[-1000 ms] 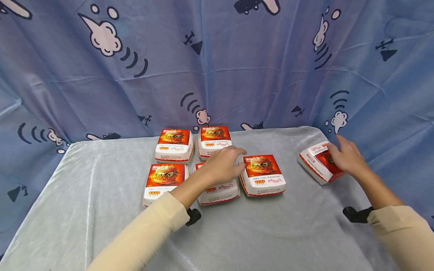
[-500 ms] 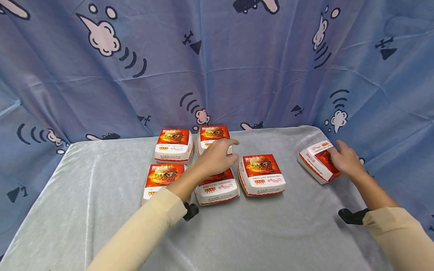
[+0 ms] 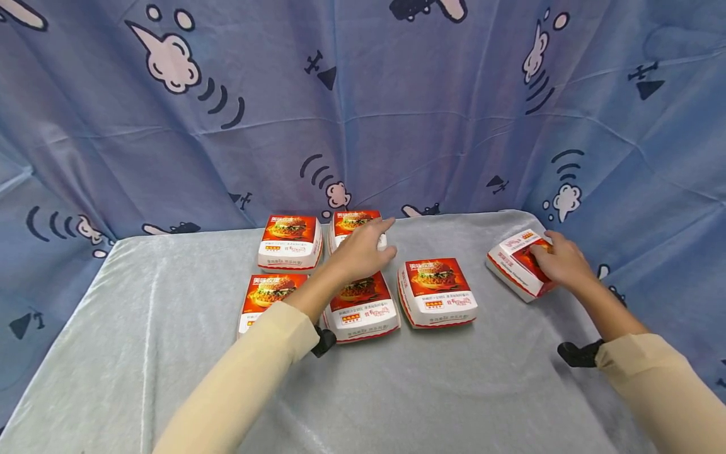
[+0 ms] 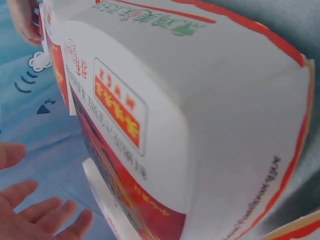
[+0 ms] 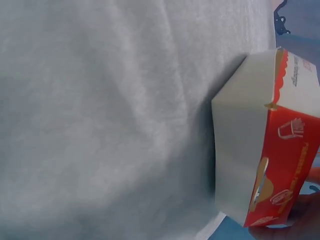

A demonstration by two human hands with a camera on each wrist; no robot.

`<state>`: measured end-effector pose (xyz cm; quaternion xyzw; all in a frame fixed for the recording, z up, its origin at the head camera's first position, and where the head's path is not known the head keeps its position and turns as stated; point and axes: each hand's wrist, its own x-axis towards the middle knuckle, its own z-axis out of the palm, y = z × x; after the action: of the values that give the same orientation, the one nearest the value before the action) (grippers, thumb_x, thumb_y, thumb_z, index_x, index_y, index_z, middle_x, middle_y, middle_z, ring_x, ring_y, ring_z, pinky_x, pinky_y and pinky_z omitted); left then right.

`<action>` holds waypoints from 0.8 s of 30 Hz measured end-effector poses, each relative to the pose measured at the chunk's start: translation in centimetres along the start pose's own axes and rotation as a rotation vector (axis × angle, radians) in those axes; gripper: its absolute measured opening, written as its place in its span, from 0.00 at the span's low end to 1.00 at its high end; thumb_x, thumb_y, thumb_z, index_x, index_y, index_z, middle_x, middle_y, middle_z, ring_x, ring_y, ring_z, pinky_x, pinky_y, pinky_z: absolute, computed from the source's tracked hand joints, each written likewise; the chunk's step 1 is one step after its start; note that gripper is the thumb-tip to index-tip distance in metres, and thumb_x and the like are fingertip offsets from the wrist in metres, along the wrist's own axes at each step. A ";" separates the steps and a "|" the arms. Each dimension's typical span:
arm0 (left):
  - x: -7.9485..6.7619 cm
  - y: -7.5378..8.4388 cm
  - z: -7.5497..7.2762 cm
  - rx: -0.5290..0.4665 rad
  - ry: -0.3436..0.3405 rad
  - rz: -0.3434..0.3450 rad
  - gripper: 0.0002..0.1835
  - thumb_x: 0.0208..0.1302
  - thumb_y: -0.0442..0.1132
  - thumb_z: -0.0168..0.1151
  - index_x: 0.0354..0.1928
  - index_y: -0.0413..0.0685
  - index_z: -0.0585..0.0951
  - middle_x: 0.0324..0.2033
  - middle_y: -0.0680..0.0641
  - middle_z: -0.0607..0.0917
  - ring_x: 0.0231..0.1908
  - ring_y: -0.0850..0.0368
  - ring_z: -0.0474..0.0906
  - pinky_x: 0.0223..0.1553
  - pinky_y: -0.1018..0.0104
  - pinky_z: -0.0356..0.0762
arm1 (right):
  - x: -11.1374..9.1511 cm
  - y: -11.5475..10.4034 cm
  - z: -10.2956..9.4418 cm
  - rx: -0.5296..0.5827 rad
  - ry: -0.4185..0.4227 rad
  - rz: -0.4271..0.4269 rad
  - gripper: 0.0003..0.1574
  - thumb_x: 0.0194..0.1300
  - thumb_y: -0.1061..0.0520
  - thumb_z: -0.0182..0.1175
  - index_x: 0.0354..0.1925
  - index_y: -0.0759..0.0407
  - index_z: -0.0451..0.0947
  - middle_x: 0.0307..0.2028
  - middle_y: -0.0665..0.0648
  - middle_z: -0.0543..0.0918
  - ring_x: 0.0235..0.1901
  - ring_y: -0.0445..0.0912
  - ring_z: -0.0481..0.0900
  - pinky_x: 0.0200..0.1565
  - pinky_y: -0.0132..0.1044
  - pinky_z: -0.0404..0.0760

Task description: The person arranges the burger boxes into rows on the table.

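Observation:
My right hand [image 3: 561, 260] grips a red and white burger box [image 3: 518, 263] at the right of the table, fingers over its far right side. In the right wrist view this burger box [image 5: 285, 145] stands tilted close over the cloth, its red side with small white drawings facing the camera. My left hand [image 3: 363, 252] is held with fingers spread above the middle front burger box [image 3: 365, 313], partly covering the back middle burger box [image 3: 354, 222]. The left wrist view has the left hand's fingers [image 4: 45, 212] loose beside a printed box lid [image 4: 145, 110], holding nothing.
Another burger box [image 3: 437, 293] sits just right of the middle one. Two more stand at the left, a back one [image 3: 290, 243] and a front one [image 3: 272, 295] partly behind the left forearm. Grey cloth [image 3: 454, 391] covers the table; a blue patterned curtain [image 3: 397, 94] hangs behind.
My left hand has moved left, away from the right box of the front row. My right hand has shifted its burger box slightly left and towards the back.

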<state>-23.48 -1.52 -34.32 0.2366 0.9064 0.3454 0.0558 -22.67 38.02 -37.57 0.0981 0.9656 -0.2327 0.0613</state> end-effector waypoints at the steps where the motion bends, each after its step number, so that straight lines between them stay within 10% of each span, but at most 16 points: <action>1: 0.1 0.0 0.1 -0.008 -0.002 -0.002 0.33 0.69 0.41 0.56 0.75 0.46 0.64 0.72 0.44 0.66 0.73 0.52 0.58 0.72 0.58 0.56 | 0.1 -0.2 0.0 -0.002 -0.008 -0.008 0.47 0.77 0.41 0.34 0.73 0.77 0.40 0.65 0.86 0.52 0.63 0.77 0.53 0.60 0.74 0.56; 24: 1.1 0.5 1.2 -0.026 -0.017 0.002 0.33 0.69 0.41 0.56 0.75 0.47 0.63 0.72 0.46 0.67 0.72 0.54 0.59 0.71 0.60 0.57 | 3.3 -4.1 2.7 -0.005 0.026 -0.113 0.44 0.78 0.43 0.35 0.72 0.79 0.45 0.65 0.83 0.56 0.62 0.71 0.57 0.63 0.69 0.59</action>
<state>-23.97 0.03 -34.85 0.2398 0.9010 0.3554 0.0661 -26.58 33.75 -38.69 0.0463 0.9710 -0.2319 0.0356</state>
